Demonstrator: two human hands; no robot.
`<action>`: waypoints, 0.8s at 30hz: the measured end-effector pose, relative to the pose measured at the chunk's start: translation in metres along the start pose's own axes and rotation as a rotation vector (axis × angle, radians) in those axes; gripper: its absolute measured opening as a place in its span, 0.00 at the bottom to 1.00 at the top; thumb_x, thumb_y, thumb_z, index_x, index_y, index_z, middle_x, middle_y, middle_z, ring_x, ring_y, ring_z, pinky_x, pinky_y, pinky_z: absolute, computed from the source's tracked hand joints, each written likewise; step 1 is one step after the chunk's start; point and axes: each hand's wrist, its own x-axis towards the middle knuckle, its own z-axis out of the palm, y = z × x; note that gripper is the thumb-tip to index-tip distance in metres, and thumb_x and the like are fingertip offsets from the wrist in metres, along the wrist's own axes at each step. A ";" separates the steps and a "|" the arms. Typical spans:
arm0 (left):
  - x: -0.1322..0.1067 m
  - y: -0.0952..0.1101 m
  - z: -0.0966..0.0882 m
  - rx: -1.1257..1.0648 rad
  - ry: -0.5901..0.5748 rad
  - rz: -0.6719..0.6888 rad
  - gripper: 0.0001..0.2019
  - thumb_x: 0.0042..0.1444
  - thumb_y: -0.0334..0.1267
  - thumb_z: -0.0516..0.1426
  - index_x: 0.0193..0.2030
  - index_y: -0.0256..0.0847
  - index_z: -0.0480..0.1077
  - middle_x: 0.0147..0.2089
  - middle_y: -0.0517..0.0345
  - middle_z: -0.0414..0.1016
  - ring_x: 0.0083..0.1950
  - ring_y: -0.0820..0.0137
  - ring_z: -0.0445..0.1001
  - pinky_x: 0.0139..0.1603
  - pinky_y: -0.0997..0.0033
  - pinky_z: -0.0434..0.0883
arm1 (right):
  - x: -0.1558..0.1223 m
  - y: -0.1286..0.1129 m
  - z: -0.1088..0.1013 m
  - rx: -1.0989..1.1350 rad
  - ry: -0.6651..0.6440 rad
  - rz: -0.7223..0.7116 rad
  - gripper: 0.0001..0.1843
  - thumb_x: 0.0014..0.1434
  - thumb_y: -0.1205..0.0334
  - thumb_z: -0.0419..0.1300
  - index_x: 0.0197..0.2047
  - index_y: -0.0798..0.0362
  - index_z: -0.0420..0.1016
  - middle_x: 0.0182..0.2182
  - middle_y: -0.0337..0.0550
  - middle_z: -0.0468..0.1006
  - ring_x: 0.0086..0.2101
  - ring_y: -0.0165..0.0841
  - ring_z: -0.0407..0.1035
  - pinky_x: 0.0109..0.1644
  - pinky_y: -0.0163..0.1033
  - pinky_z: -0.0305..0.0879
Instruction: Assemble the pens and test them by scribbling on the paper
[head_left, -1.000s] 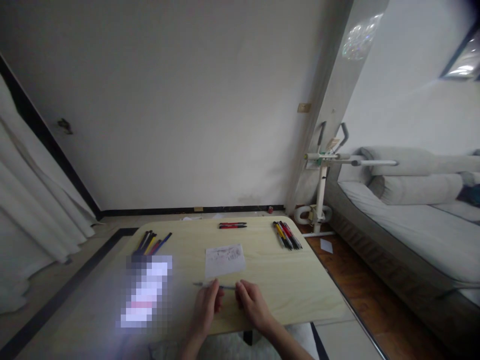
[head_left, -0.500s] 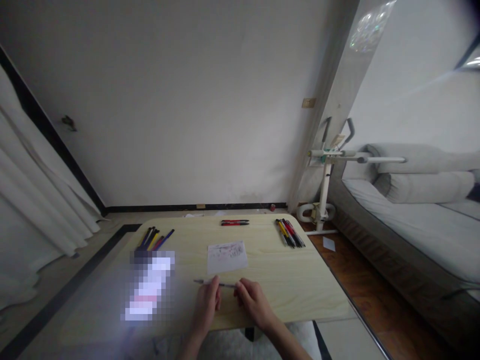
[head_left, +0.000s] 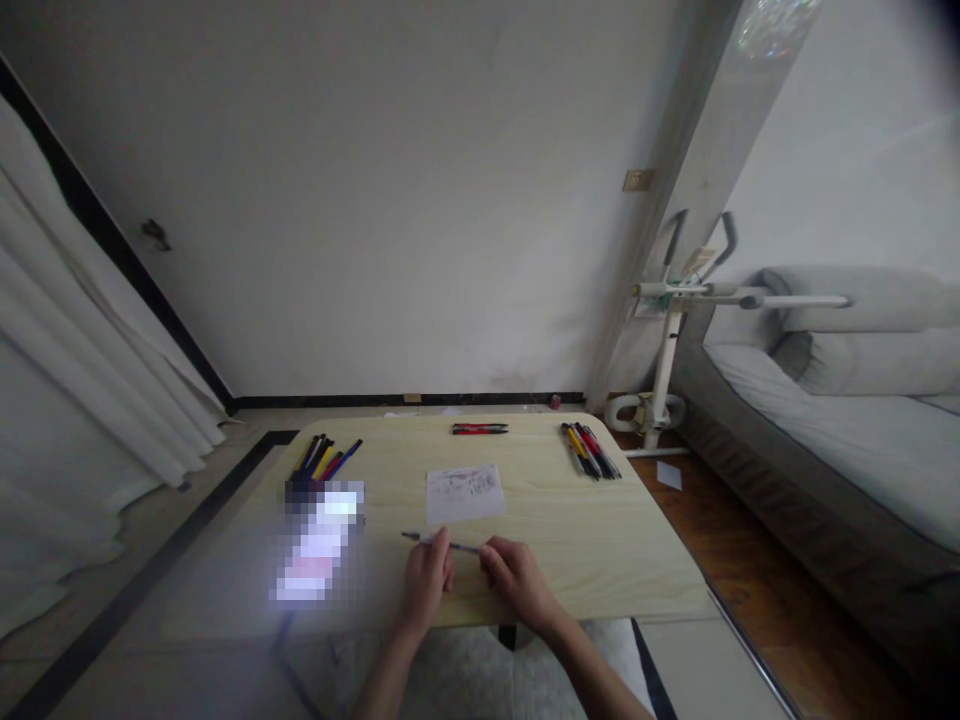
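Observation:
A slim pen (head_left: 465,547) lies crosswise between my two hands, close to the front of the light wooden table (head_left: 600,560). My left hand (head_left: 428,577) is closed around its left part, and the dark tip pokes out to the left. Closed fingers of my right hand (head_left: 517,578) pinch the pen's right end. Just beyond my hands rests a sheet of white paper (head_left: 466,494) with dark scribbles on it. Two red and black pens (head_left: 480,429) lie side by side near the far edge.
Several pens (head_left: 589,452) are bunched at the far right, and several more pens (head_left: 322,460) at the far left. A blurred bright phone-like shape (head_left: 319,545) is at the left. An exercise machine (head_left: 664,350) and a bed (head_left: 847,420) stand to the right.
The whole view has shifted slightly, so table and hands appear higher and further right. Both hands keep the same hold on the pen.

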 end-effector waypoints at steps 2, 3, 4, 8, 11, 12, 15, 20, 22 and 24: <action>0.001 -0.002 0.000 0.000 -0.001 0.004 0.27 0.55 0.51 0.44 0.08 0.42 0.51 0.08 0.65 0.49 0.13 0.76 0.56 0.21 0.75 0.58 | 0.000 -0.001 -0.001 -0.009 0.001 0.002 0.21 0.61 0.54 0.45 0.22 0.56 0.65 0.18 0.37 0.67 0.22 0.26 0.61 0.27 0.29 0.54; 0.002 -0.003 0.000 0.000 -0.001 0.003 0.27 0.55 0.51 0.44 0.08 0.42 0.51 0.08 0.65 0.49 0.13 0.75 0.56 0.20 0.75 0.57 | -0.001 -0.001 -0.001 -0.012 0.001 0.004 0.21 0.61 0.55 0.45 0.22 0.56 0.65 0.18 0.37 0.67 0.22 0.26 0.62 0.26 0.29 0.54; 0.003 -0.004 0.001 0.001 -0.003 0.003 0.27 0.55 0.52 0.44 0.08 0.42 0.51 0.08 0.65 0.49 0.13 0.75 0.56 0.20 0.75 0.57 | -0.001 -0.002 -0.001 -0.016 0.002 0.003 0.20 0.61 0.55 0.45 0.22 0.56 0.65 0.18 0.37 0.67 0.22 0.26 0.62 0.26 0.29 0.54; 0.004 -0.007 0.001 0.012 0.011 0.008 0.27 0.55 0.52 0.44 0.09 0.42 0.51 0.08 0.65 0.50 0.13 0.75 0.56 0.19 0.75 0.57 | -0.001 -0.004 -0.002 -0.051 0.007 -0.015 0.20 0.61 0.57 0.45 0.22 0.56 0.65 0.18 0.37 0.68 0.22 0.26 0.62 0.26 0.29 0.53; 0.003 -0.008 0.002 0.034 0.033 0.011 0.27 0.54 0.52 0.44 0.08 0.42 0.51 0.08 0.65 0.50 0.13 0.75 0.56 0.20 0.75 0.58 | -0.001 -0.004 -0.002 -0.069 0.013 -0.028 0.19 0.61 0.57 0.46 0.22 0.56 0.65 0.19 0.38 0.68 0.22 0.26 0.62 0.26 0.29 0.54; 0.004 -0.008 0.002 0.043 0.036 0.012 0.27 0.54 0.52 0.44 0.08 0.42 0.51 0.08 0.65 0.50 0.13 0.75 0.56 0.20 0.75 0.58 | -0.001 -0.004 -0.002 -0.075 0.017 -0.033 0.19 0.61 0.58 0.46 0.22 0.56 0.65 0.19 0.38 0.69 0.23 0.26 0.63 0.27 0.29 0.54; 0.006 -0.011 0.001 0.068 0.029 0.002 0.27 0.54 0.52 0.43 0.08 0.42 0.51 0.08 0.64 0.50 0.12 0.75 0.56 0.19 0.75 0.58 | 0.000 -0.002 0.000 -0.095 0.024 -0.053 0.18 0.60 0.59 0.47 0.22 0.56 0.65 0.20 0.38 0.69 0.23 0.26 0.63 0.27 0.29 0.54; 0.009 -0.014 0.002 0.080 0.050 -0.017 0.28 0.54 0.52 0.43 0.07 0.42 0.51 0.07 0.64 0.50 0.12 0.75 0.55 0.18 0.75 0.57 | 0.000 0.001 0.002 -0.129 0.015 -0.099 0.18 0.61 0.60 0.46 0.22 0.56 0.65 0.20 0.38 0.68 0.23 0.26 0.62 0.27 0.29 0.53; 0.009 -0.012 0.002 0.072 0.064 -0.021 0.27 0.54 0.52 0.43 0.07 0.42 0.52 0.07 0.64 0.50 0.12 0.75 0.55 0.18 0.75 0.57 | 0.000 0.001 0.002 -0.150 0.026 -0.111 0.18 0.61 0.60 0.46 0.22 0.56 0.65 0.20 0.38 0.68 0.23 0.26 0.62 0.28 0.29 0.53; 0.008 -0.010 0.003 0.077 0.074 -0.020 0.28 0.54 0.52 0.43 0.07 0.42 0.52 0.07 0.64 0.50 0.12 0.75 0.56 0.18 0.75 0.57 | 0.000 0.001 0.002 -0.172 0.036 -0.116 0.18 0.60 0.61 0.47 0.22 0.56 0.65 0.20 0.38 0.68 0.23 0.26 0.62 0.28 0.29 0.53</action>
